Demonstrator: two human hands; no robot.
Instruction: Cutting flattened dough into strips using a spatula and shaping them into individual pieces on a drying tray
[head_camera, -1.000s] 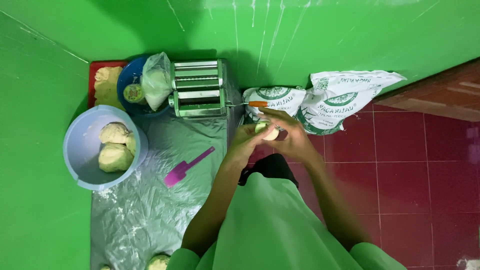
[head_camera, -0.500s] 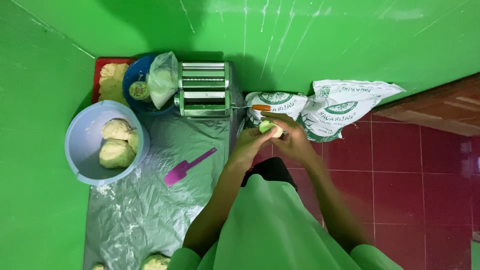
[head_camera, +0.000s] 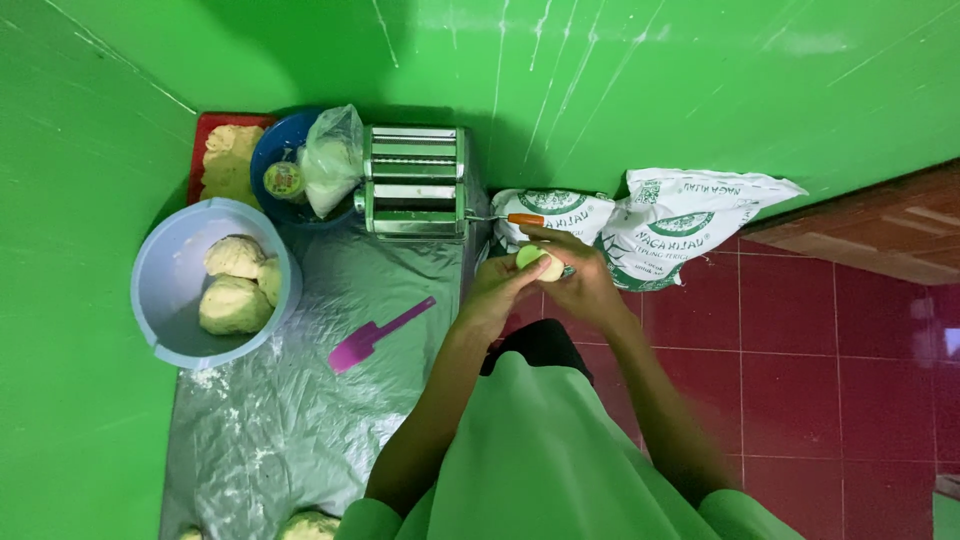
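**A small dough ball held between both hands**

Near the middle of the frame, the left hand (head_camera: 495, 290) and the right hand (head_camera: 585, 285) meet around a small dough ball (head_camera: 535, 262), pale yellow-green, held in the air above the red tiled floor (head_camera: 830, 330). Both hands are closed narrowly on it, fingers curled around its sides, the left from the left and the right from above and to the right.

The ball looks soft and light, easily dented and likely a little tacky; a gentle hold with cupped palms and fingertips spread around its middle would suit it better than a pinch.

Just above the hands lie two white printed sacks (head_camera: 680, 225), and to their left stands a metal pasta roller (head_camera: 415, 180) with an orange-tipped crank handle (head_camera: 525, 219). At the left edge a pale blue bucket (head_camera: 160, 300) holds larger dough lumps (head_camera: 232, 285). A purple scraper (head_camera: 375, 335) lies on the flour-dusted plastic sheet (head_camera: 300, 420). In the upper left, a blue bowl (head_camera: 270, 165) holds a plastic bag (head_camera: 330, 160), beside a red tray (head_camera: 205, 135).
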